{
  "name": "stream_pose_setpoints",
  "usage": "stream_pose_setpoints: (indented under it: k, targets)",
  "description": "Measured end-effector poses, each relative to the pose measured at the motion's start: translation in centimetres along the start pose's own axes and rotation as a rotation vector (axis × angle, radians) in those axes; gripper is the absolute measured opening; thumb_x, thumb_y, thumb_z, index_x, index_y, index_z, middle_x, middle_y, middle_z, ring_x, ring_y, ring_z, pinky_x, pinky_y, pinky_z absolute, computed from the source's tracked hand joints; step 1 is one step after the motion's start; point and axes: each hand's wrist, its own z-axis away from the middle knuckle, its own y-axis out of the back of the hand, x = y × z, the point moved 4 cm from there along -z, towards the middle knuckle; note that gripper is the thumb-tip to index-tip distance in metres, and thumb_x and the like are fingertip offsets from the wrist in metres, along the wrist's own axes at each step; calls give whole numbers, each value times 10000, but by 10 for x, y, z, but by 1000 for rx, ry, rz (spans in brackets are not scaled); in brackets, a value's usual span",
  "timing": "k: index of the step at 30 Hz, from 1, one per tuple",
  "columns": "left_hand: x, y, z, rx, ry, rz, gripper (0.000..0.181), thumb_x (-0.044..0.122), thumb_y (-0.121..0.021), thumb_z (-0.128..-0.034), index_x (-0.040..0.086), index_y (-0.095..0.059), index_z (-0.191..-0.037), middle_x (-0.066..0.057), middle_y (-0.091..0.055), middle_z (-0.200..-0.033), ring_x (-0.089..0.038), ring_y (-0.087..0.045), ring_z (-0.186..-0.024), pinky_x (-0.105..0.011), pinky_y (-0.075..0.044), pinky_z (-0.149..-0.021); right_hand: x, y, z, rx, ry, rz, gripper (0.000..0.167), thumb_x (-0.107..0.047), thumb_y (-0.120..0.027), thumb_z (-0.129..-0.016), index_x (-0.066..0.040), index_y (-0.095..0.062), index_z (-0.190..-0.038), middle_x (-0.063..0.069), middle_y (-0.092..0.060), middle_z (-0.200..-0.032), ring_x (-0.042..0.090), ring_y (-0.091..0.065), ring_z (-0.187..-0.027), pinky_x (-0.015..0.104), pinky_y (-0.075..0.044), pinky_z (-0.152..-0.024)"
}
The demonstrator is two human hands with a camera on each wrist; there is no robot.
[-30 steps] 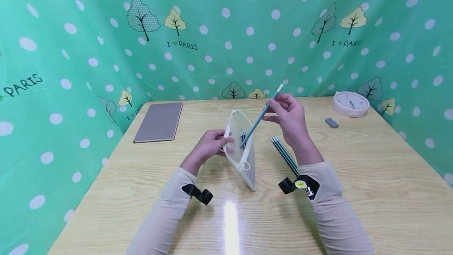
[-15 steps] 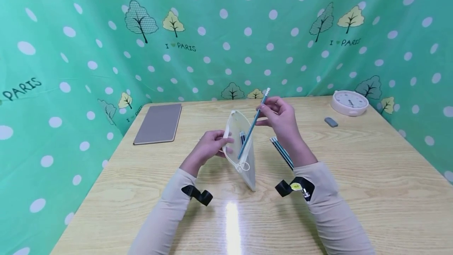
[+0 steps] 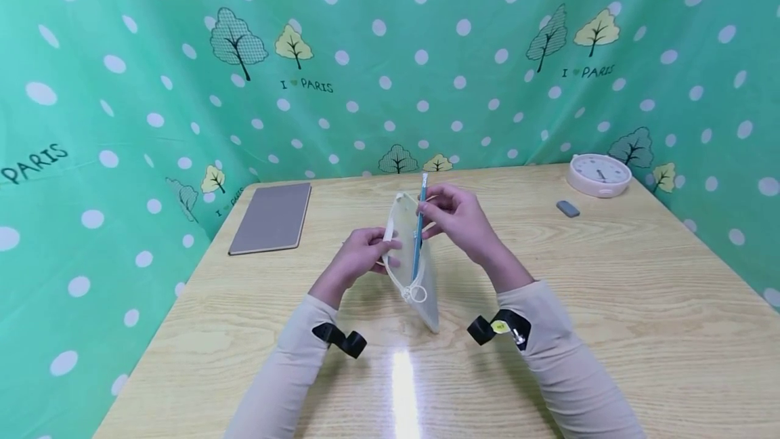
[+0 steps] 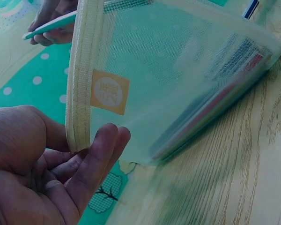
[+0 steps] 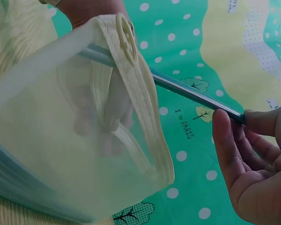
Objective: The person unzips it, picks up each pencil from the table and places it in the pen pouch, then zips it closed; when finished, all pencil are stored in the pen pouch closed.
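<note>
A cream mesh zipper pouch (image 3: 430, 307) stands tilted on the table with its mouth open. My left hand (image 3: 361, 253) pinches the zipper edge of its mouth between thumb and fingers. My right hand (image 3: 458, 219) pinches a teal pencil (image 3: 418, 249) near its white-tipped upper end. The pencil's lower part is inside the mouth, seen through the mesh in the right wrist view. Several long pencils (image 4: 210, 101) lie along the pouch's bottom in the left wrist view, blurred by the mesh. A ring pull (image 3: 418, 294) hangs at the zipper's near end.
A grey-brown notebook (image 3: 272, 217) lies at the back left of the wooden table (image 3: 609, 330). At the back right are a small grey eraser-like block (image 3: 568, 208) and a round pale-pink clock (image 3: 600, 175). A green dotted cloth (image 3: 359, 39) hangs behind the table.
My right hand has moved left and down, bringing the pencil more upright and deeper into the pouch. My left hand stays on the edge. The loose pencils on the table are now hidden behind my right arm.
</note>
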Motion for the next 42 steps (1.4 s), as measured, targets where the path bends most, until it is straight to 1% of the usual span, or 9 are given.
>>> stream_pose_setpoints:
  k: [3, 5, 8, 13, 21, 28, 31, 37, 42]
  targets:
    - [0, 0, 1, 0, 1, 8, 356, 71, -527, -1067, -92, -572, -1380, -236, -710, -1226, -158, -733, -798, -337, -653, -737, 2, -4, 1, -16, -10, 103, 193, 32, -587, -1016, 147, -577, -1171, 304, -681, -1008, 151, -680, -726, 320, -655, -639]
    - [1, -1, 1, -1, 1, 16, 372, 64, -515, -1068, -98, -551, -1402, -245, -702, -1243, -153, -730, -793, -329, -653, -733, 3, -6, 1, -21, -13, 169, 181, 27, -602, -1009, 136, -598, -1154, 304, -696, -986, 159, -678, -699, 321, -652, -624]
    - [2, -1, 1, -1, 1, 26, 389, 63, -505, -1071, -102, -529, -1423, -253, -691, -1266, -149, -728, -791, -322, -652, -736, 5, -9, 1, -30, -15, 257, 162, 11, -632, -996, 117, -628, -1119, 265, -717, -927, 156, -674, -665, 319, -645, -609]
    - [2, -1, 2, -5, -2, 24, 387, 71, -504, -1076, -104, -528, -1421, -257, -684, -1279, -148, -729, -797, -327, -653, -747, 8, -12, 2, -53, -36, 337, 130, -8, -659, -981, 82, -642, -1073, 217, -737, -878, 144, -667, -618, 320, -637, -605]
    - [1, -2, 1, -11, -15, 21, 376, 64, -504, -1073, -113, -536, -1403, -267, -683, -1273, -149, -727, -793, -338, -656, -750, 10, -9, 2, -57, -77, 382, 144, -34, -661, -990, 63, -633, -1093, 214, -746, -906, 161, -685, -635, 339, -645, -639]
    - [2, -1, 1, -9, -16, 10, 376, 69, -504, -1074, -109, -538, -1404, -259, -688, -1270, -148, -728, -800, -340, -655, -756, 11, -9, 1, -77, -68, 407, 137, -38, -688, -964, 68, -658, -1046, 189, -759, -877, 157, -699, -631, 326, -642, -625]
    - [2, -1, 1, -8, -15, 7, 377, 68, -502, -1075, -108, -537, -1406, -257, -689, -1268, -148, -729, -801, -342, -656, -756, 11, -9, 1, -74, -67, 414, 141, -50, -696, -960, 64, -669, -1039, 180, -761, -868, 157, -698, -626, 329, -641, -620]
    - [3, -2, 0, -3, -21, 20, 376, 48, -498, -1068, -114, -535, -1405, -263, -690, -1260, -142, -726, -783, -325, -653, -737, 10, -6, 2, -36, -91, 452, 155, -88, -672, -987, 47, -681, -1061, 189, -746, -913, 178, -701, -664, 344, -651, -638]
    - [1, -1, 0, 3, -18, 22, 372, 55, -516, -1066, -113, -547, -1397, -260, -697, -1239, -145, -725, -769, -332, -655, -733, 8, 2, 3, -7, -124, 428, 191, -107, -637, -1015, 56, -671, -1109, 209, -720, -940, 201, -711, -695, 338, -655, -653]
